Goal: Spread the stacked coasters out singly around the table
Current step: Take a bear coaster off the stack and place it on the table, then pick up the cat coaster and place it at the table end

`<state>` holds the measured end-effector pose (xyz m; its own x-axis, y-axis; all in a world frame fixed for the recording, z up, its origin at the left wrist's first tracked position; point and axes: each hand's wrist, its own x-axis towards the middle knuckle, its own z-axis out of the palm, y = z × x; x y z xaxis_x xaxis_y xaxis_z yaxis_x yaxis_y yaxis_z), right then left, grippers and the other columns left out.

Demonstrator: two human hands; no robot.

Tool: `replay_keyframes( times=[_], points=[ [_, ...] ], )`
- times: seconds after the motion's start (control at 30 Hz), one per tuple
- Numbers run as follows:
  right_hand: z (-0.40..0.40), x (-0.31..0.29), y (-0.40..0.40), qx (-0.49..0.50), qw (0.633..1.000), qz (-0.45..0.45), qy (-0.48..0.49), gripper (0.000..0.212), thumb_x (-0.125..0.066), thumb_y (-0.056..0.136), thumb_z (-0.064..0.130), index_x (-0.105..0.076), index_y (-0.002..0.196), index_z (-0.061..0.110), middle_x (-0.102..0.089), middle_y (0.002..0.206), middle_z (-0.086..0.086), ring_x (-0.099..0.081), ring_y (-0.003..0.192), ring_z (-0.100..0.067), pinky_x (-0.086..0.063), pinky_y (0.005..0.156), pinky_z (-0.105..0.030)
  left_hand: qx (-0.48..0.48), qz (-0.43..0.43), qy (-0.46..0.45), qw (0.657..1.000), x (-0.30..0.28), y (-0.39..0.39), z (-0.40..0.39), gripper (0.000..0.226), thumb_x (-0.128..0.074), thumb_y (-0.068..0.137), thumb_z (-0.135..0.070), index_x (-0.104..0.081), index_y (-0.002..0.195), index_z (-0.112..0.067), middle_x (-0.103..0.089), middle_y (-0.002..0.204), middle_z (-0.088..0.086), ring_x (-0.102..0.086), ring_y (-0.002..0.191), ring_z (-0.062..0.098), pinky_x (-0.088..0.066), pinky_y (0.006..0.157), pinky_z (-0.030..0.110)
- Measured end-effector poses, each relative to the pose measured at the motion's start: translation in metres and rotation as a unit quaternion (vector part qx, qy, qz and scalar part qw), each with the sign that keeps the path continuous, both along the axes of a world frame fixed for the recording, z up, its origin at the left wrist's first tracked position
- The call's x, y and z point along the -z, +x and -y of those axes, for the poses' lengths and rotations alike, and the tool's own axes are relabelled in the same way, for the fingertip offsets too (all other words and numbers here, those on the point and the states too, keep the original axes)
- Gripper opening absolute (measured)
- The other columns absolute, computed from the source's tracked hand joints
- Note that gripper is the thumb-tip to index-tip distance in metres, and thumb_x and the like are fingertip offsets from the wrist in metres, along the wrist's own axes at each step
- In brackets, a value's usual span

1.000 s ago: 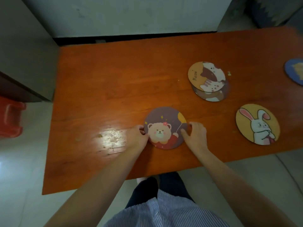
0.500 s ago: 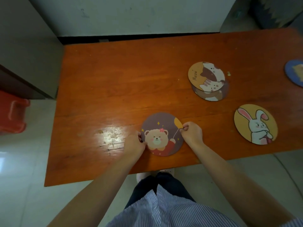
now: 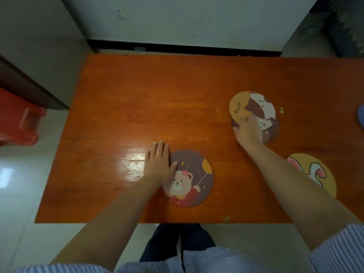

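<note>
Right hand (image 3: 248, 133) grips the near edge of the cat coaster (image 3: 252, 108), which tops a mostly hidden stack (image 3: 272, 133). Left hand (image 3: 158, 164) lies flat and open, overlapping the bear coaster (image 3: 194, 181). The right forearm partly covers the rabbit coaster (image 3: 315, 172); the frame edge cuts a blue coaster (image 3: 360, 118) on the table (image 3: 157, 107).

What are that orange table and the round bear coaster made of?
The orange-brown table looks like varnished wood: grain lines and a glossy glare patch show. The round purple bear coaster seems thin, stiff board or cork with a matte print; which one I cannot tell.

Left hand (image 3: 159, 166) flat, fingers together; right hand (image 3: 248, 132) outstretched, palm down
</note>
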<state>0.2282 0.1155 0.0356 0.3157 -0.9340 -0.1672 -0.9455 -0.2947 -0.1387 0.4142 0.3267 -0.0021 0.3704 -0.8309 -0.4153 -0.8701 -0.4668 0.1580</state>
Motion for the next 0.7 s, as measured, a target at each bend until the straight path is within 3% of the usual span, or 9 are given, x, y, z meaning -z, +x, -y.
replay_keyframes(
  times=[0.07, 0.17, 0.33, 0.4, 0.47, 0.53, 0.57, 0.67, 0.7],
  points=[
    [0.016, 0.003, -0.004, -0.009, 1.0, -0.023, 0.014, 0.032, -0.056, 0.09, 0.022, -0.059, 0.108, -0.004, -0.055, 0.119, -0.026, -0.05, 0.112, -0.039, -0.047, 0.088, -0.045, 0.004, 0.01, 0.001, 1.0, 0.008, 0.001, -0.002, 0.074, -0.026, 0.091, -0.054, -0.001, 0.145, -0.01, 0.003, 0.158, 0.01, 0.006, 0.144, 0.027, -0.008, 0.117, 0.046],
    [0.031, 0.003, -0.008, -0.016, 0.999, -0.033, 0.033, 0.026, -0.054, 0.088, 0.016, -0.066, 0.084, -0.005, -0.064, 0.097, -0.027, -0.059, 0.086, -0.037, -0.043, 0.062, -0.032, 0.013, 0.015, -0.002, 1.0, 0.011, 0.005, -0.002, 0.075, -0.026, 0.09, -0.056, -0.002, 0.145, -0.011, 0.001, 0.158, 0.009, 0.005, 0.144, 0.026, -0.009, 0.116, 0.046],
    [0.028, 0.001, -0.009, -0.129, 0.987, -0.098, 0.002, 0.018, -0.048, 0.088, -0.002, -0.062, 0.096, -0.008, -0.066, 0.097, -0.026, -0.063, 0.086, -0.037, -0.044, 0.058, -0.034, 0.014, 0.023, -0.004, 1.0, 0.009, 0.004, -0.002, 0.074, -0.029, 0.09, -0.055, -0.005, 0.145, -0.011, -0.001, 0.158, 0.009, 0.003, 0.144, 0.027, -0.01, 0.116, 0.046],
    [0.02, -0.009, -0.004, -0.142, 0.988, -0.052, -0.026, 0.016, -0.049, 0.089, 0.002, -0.059, 0.098, -0.006, -0.065, 0.099, -0.023, -0.062, 0.084, -0.037, -0.041, 0.056, -0.035, -0.002, -0.006, -0.004, 1.0, -0.002, 0.008, 0.003, 0.069, -0.035, 0.091, -0.051, -0.017, 0.144, -0.01, -0.011, 0.156, 0.011, -0.006, 0.144, 0.028, -0.015, 0.115, 0.045],
    [-0.004, -0.021, 0.007, -0.18, 0.983, 0.012, -0.035, 0.015, -0.048, 0.088, 0.001, -0.059, 0.097, -0.004, -0.065, 0.099, -0.022, -0.062, 0.083, -0.037, -0.045, 0.057, -0.04, -0.064, -0.108, -0.082, 0.989, -0.019, 0.014, 0.007, 0.048, -0.043, 0.093, -0.037, -0.048, 0.126, -0.002, -0.043, 0.138, 0.021, -0.035, 0.132, 0.032, -0.031, 0.106, 0.04],
    [-0.044, -0.031, 0.02, -0.235, 0.967, 0.091, -0.022, 0.016, -0.047, 0.09, 0.003, -0.061, 0.094, -0.004, -0.066, 0.096, -0.023, -0.063, 0.083, -0.037, -0.049, 0.06, -0.042, -0.178, -0.204, -0.182, 0.945, -0.033, 0.019, 0.005, 0.031, -0.047, 0.092, -0.026, -0.064, 0.088, 0.0, -0.063, 0.092, 0.022, -0.059, 0.097, 0.034, -0.043, 0.078, 0.036],
    [-0.067, -0.033, 0.025, -0.261, 0.958, 0.12, 0.004, 0.017, -0.048, 0.092, 0.004, -0.062, 0.093, -0.004, -0.067, 0.095, -0.023, -0.063, 0.083, -0.036, -0.05, 0.061, -0.041, -0.254, -0.268, -0.203, 0.907, -0.039, 0.02, 0.001, 0.03, -0.047, 0.092, -0.026, -0.064, 0.08, -0.004, -0.065, 0.083, 0.017, -0.062, 0.085, 0.032, -0.045, 0.071, 0.035],
    [-0.124, -0.026, 0.04, -0.332, 0.925, 0.13, 0.132, 0.024, -0.042, 0.096, 0.012, -0.061, 0.098, -0.002, -0.065, 0.1, -0.019, -0.061, 0.091, -0.031, -0.048, 0.071, -0.037, -0.455, -0.487, -0.167, 0.726, -0.043, 0.019, -0.016, 0.028, -0.053, 0.088, -0.037, -0.065, 0.077, -0.014, -0.063, 0.072, 0.007, -0.061, 0.069, 0.021, -0.054, 0.063, 0.03],
    [-0.136, -0.021, 0.042, -0.353, 0.91, 0.119, 0.184, 0.026, -0.04, 0.098, 0.014, -0.061, 0.099, -0.002, -0.064, 0.101, -0.018, -0.059, 0.093, -0.03, -0.045, 0.073, -0.035, -0.459, -0.504, -0.138, 0.719, -0.04, 0.018, -0.022, 0.022, -0.058, 0.085, -0.035, -0.064, 0.078, -0.015, -0.062, 0.069, 0.005, -0.061, 0.067, 0.019, -0.056, 0.057, 0.025]
  ],
)
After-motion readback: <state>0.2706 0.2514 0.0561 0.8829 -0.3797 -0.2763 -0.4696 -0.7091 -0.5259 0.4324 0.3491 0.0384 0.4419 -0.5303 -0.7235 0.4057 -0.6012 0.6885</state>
